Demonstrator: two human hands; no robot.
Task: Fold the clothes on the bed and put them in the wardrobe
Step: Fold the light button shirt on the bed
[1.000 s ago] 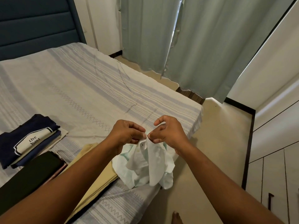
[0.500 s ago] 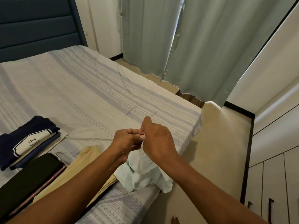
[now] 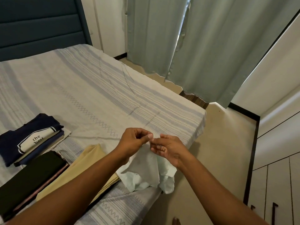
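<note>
A pale mint shirt [image 3: 146, 172] hangs crumpled over the bed's near corner. My left hand [image 3: 134, 142] and my right hand [image 3: 168, 148] meet just above it, each pinching the top edge of the cloth between thumb and fingers. A ring shows on my right hand. On the bed [image 3: 90, 95] to the left lie a folded tan garment [image 3: 84, 172], a folded black garment [image 3: 32, 176] and a folded navy shirt [image 3: 30, 138] with a white printed panel. The white wardrobe [image 3: 279, 184] with dark handles stands at the right edge.
The striped bedspread stretches away to a dark blue headboard [image 3: 40, 25]. Pale green curtains [image 3: 203, 43] hang behind the bed. Beige floor [image 3: 219, 151] runs between the bed and the wardrobe. A toe shows at the bottom edge.
My right hand has turned palm-up and shifted right, off my left hand. Both hands have kept their hold on the mint shirt's top edge, and the cloth hangs a little differently.
</note>
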